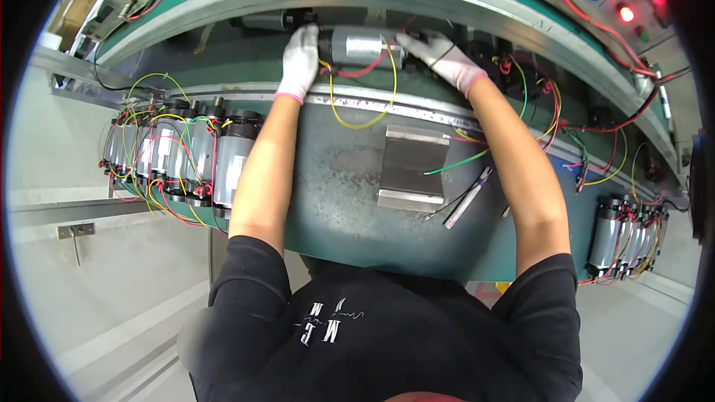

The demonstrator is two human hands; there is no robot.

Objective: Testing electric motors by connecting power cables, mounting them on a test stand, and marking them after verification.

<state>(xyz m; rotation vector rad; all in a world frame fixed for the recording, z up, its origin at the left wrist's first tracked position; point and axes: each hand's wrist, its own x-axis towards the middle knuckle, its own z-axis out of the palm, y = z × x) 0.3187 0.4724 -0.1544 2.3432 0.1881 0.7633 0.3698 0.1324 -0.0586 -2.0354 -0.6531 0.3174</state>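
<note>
A row of motors (179, 160) with coloured wires stands at the bench's left edge. The left hand (299, 61), gloved, is clamped on the dark end of a silver motor (363, 48) lying sideways at the far side of the green bench (335, 193). The right hand (439, 56) grips its other end. Both arms reach straight forward. The loose yellow wire (363, 120) could likely snag on the metal plate (411, 167) if the motor is lifted. More motors (622, 242) stand right.
</note>
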